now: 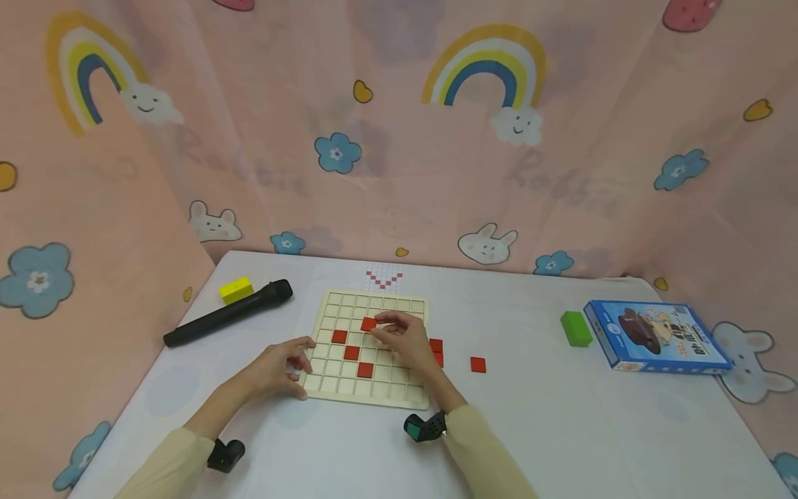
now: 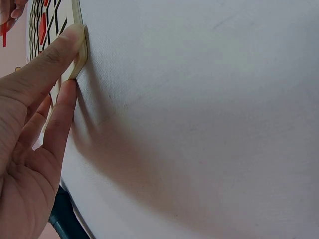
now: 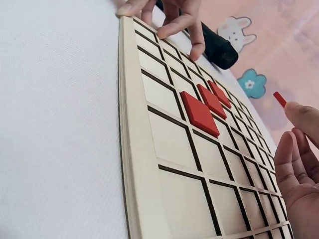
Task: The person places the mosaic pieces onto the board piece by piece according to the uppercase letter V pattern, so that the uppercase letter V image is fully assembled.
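A pale wooden grid board (image 1: 399, 396) lies on the white table. My left hand (image 1: 274, 371) holds its near left corner, thumb and fingertips at the edge, as the left wrist view also shows. My right hand (image 1: 402, 338) pinches a small square red tile (image 3: 280, 99) between thumb and fingertips. That tile is raised over the upper middle of the board, turned edge-on in the right wrist view. Three red tiles sit in cells of the board in a diagonal row: one farther left (image 1: 339, 337), a middle one (image 1: 352, 353) and the nearest (image 1: 365, 370).
Loose red tiles (image 1: 436, 345) lie partly behind my right wrist; another tile (image 1: 478, 364) is farther right. A pattern sheet (image 1: 383, 278) with a red V lies behind the board. A microphone (image 1: 231, 315) and yellow block (image 1: 235, 290) stand left, a green block (image 1: 576, 329) and blue box (image 1: 657, 337) right.
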A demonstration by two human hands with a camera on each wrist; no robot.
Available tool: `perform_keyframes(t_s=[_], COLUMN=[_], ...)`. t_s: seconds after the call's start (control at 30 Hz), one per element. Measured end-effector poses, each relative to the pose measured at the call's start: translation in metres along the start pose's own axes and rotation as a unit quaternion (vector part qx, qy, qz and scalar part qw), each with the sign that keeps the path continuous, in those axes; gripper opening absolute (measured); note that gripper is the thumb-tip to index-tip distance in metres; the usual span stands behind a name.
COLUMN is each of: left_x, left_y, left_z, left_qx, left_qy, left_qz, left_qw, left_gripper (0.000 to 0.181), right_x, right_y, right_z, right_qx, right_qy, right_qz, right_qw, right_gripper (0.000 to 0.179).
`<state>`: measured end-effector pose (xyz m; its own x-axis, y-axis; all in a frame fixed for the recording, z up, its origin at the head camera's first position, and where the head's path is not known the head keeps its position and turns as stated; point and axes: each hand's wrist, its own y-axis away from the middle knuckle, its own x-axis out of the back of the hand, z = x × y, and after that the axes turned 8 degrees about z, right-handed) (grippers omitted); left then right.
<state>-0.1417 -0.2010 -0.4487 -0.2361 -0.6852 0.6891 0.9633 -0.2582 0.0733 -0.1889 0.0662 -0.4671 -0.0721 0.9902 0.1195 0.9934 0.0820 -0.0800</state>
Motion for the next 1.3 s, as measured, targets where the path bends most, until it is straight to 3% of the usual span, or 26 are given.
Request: perform_keyframes(t_s=[0.27, 0.47, 0.63, 0.73, 0.97, 1.03, 1.17, 1.3], left_x=[0.003, 0.002, 0.003, 0.003, 0.003, 0.003, 0.003, 0.002], left_y=[-0.001, -0.003, -0.002, -0.002, -0.003, -0.003, -0.003, -0.003], left_z=[-0.005, -0.007, -0.006, -0.007, -0.008, -0.008, -0.009, -0.009], left_qx=[0.003, 0.000, -0.001, -0.001, -0.014, -0.017, -0.020, -0.019], left_qy=[0.004, 0.004, 0.009, 0.014, 0.022, 0.024, 0.020, 0.017], left_qz=[0.004, 0.002, 0.000, -0.002, -0.016, -0.019, -0.019, -0.015], left_qw=[1.0000, 1.0000, 1.0000, 0.9999, 0.9995, 0.9994, 0.9994, 0.9996], left_gripper=[0.034, 0.033, 0.034, 0.039, 0.076, 0.078, 0.073, 0.052], right_x=[-0.015, -0.023, -0.034, -0.042, -0.057, -0.060, -0.067, -0.072], right_y=[-0.011, -0.020, -0.025, -0.026, -0.028, -0.029, -0.031, -0.034], right_z=[-0.007, 0.001, 0.006, 0.005, 0.004, 0.004, 0.004, 0.003], right_qx=[0.018, 0.031, 0.046, 0.044, 0.042, 0.048, 0.056, 0.061], right_qy=[0.021, 0.017, 0.045, 0.067, 0.100, 0.107, 0.136, 0.157], right_qz=[0.015, 0.013, 0.004, 0.003, 0.006, 0.005, 0.002, -0.003], right_qw=[0.9995, 0.9993, 0.9979, 0.9968, 0.9941, 0.9930, 0.9892, 0.9857], right_gripper=[0.025, 0.025, 0.023, 0.021, 0.021, 0.020, 0.018, 0.018])
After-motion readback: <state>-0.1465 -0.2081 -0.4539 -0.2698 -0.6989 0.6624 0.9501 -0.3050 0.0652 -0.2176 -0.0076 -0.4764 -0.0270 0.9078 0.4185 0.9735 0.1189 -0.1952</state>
